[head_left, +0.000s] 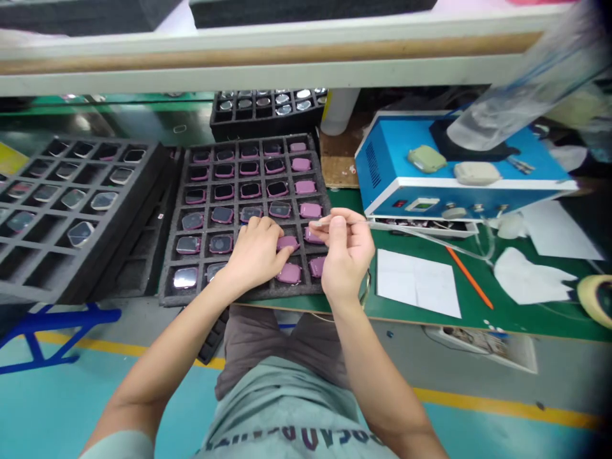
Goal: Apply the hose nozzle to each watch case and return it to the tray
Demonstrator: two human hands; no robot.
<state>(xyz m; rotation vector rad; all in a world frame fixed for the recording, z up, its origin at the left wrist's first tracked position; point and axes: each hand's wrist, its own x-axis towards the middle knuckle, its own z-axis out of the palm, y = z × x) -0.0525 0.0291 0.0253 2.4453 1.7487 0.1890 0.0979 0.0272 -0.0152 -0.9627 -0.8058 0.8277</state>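
Observation:
A black foam tray with a grid of pockets lies in front of me, holding several pink watch cases, some face up, some turned pink side up. My left hand rests on the tray's near right part, its fingers closed on one pink case in its pocket. My right hand hovers just right of it over the tray's right edge, thumb and fingers pinched on a thin clear tube or tool that runs off to the right.
A second foam tray of glass-faced parts sits at left, a third behind. A blue machine box stands at right on the green mat, with white paper, an orange pencil, a tape roll and a shelf overhead.

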